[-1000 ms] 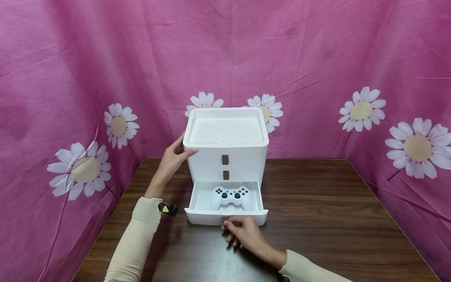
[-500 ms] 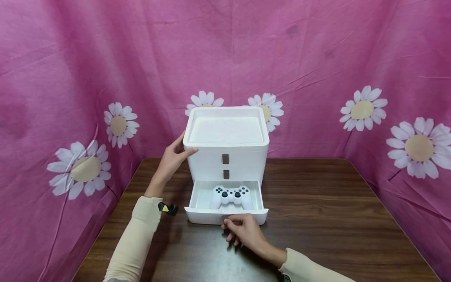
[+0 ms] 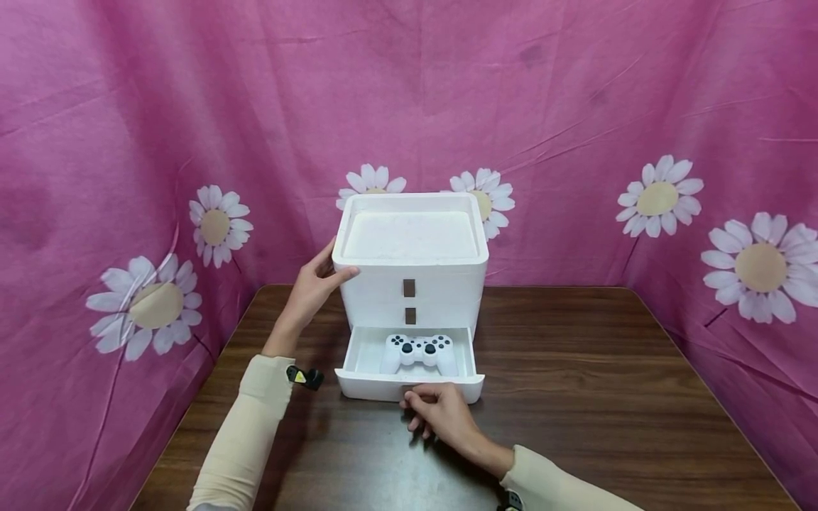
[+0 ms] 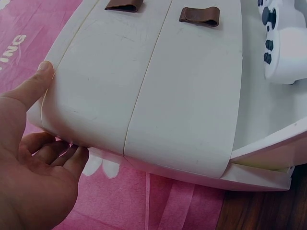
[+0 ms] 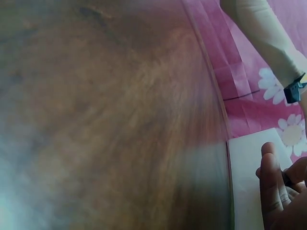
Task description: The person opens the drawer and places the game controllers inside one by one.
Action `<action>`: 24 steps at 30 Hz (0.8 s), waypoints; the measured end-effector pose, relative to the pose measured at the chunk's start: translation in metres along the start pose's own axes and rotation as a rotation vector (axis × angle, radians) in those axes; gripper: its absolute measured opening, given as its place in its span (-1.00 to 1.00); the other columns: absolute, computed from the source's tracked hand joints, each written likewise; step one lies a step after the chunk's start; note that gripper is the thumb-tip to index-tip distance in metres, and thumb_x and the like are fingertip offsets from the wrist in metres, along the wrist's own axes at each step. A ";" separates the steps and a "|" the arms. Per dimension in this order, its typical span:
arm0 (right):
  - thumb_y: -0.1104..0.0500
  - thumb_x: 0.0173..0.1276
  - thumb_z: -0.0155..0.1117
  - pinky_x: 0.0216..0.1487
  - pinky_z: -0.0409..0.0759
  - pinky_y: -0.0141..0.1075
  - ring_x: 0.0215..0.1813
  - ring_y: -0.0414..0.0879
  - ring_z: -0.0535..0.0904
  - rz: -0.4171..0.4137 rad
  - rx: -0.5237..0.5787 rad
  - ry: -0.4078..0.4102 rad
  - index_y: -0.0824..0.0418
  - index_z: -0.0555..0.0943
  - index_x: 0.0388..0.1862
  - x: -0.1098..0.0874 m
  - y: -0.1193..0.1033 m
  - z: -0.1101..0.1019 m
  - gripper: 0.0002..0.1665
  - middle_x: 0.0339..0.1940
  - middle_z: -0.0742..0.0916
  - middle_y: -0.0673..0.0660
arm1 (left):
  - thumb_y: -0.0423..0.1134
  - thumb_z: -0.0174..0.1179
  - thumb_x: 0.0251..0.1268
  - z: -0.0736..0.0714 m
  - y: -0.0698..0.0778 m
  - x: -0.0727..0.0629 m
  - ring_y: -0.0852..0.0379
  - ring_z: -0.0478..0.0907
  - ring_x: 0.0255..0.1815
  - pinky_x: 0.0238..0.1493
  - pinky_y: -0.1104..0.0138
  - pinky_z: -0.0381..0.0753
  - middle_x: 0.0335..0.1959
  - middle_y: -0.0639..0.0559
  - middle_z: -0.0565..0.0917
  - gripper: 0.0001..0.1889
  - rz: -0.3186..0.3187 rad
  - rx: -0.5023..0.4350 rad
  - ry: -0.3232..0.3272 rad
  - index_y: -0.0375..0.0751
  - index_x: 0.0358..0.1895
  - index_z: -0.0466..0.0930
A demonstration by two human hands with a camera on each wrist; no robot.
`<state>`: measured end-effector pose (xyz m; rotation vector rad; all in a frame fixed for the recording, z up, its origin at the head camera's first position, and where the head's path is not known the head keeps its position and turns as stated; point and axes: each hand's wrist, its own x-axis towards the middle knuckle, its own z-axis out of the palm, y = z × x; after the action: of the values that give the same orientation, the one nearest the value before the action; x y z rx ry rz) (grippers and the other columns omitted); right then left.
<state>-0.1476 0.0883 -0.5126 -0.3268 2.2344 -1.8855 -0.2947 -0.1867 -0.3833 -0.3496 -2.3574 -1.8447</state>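
Note:
A white three-drawer unit (image 3: 377,298) stands on the table, its bottom drawer (image 3: 364,387) pulled out. Inside that drawer lies a white game controller (image 3: 418,353) with black sticks and buttons. My left hand (image 3: 309,291) holds the unit's upper left corner. In the left wrist view its thumb (image 4: 41,79) rests on the front face and the fingers bend against the side. At the drawer front, my right hand (image 3: 444,415) pinches the brown pull tab (image 3: 407,389), mostly hidden by the fingers. The right wrist view shows a dark bit of the tab between thumb and fingers.
Two upper drawers with brown tabs (image 3: 409,287) are flush with the unit. Its top is a shallow tray (image 3: 409,238). The brown wooden table (image 3: 575,369) extends to both sides. A pink curtain (image 3: 543,106) with daisies surrounds the back and sides.
The bottom drawer has slid slightly inward with the controller, and my right hand has moved with it. The left hand stays on the unit's corner.

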 end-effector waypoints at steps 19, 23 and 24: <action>0.36 0.54 0.30 -0.62 0.68 -0.36 -0.59 -0.31 0.70 -0.025 0.034 0.115 0.54 0.78 -0.04 0.051 0.007 -0.012 -0.77 -0.20 0.85 0.45 | 0.02 0.48 0.39 0.000 0.000 0.000 0.14 0.29 0.65 0.61 0.04 0.39 0.71 0.16 0.26 -0.10 -0.015 -0.019 -0.004 0.33 0.70 0.17; 0.37 0.54 0.30 -0.61 0.69 -0.33 -0.59 -0.29 0.71 -0.029 0.035 0.134 0.54 0.77 -0.03 0.058 0.008 -0.013 -0.77 -0.21 0.85 0.43 | 0.03 0.48 0.38 0.000 -0.001 0.000 0.14 0.26 0.67 0.63 0.05 0.37 0.71 0.16 0.26 -0.10 -0.015 -0.011 -0.003 0.33 0.70 0.17; 0.37 0.54 0.30 -0.61 0.69 -0.33 -0.59 -0.29 0.71 -0.029 0.033 0.139 0.54 0.77 -0.03 0.060 0.009 -0.014 -0.78 -0.21 0.85 0.43 | 0.04 0.48 0.38 0.000 -0.001 0.001 0.14 0.26 0.67 0.63 0.05 0.36 0.71 0.16 0.26 -0.10 -0.014 -0.010 -0.001 0.33 0.70 0.17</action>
<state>-0.2094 0.0850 -0.5195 -0.2311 2.2940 -2.0162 -0.2956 -0.1867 -0.3840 -0.3361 -2.3583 -1.8640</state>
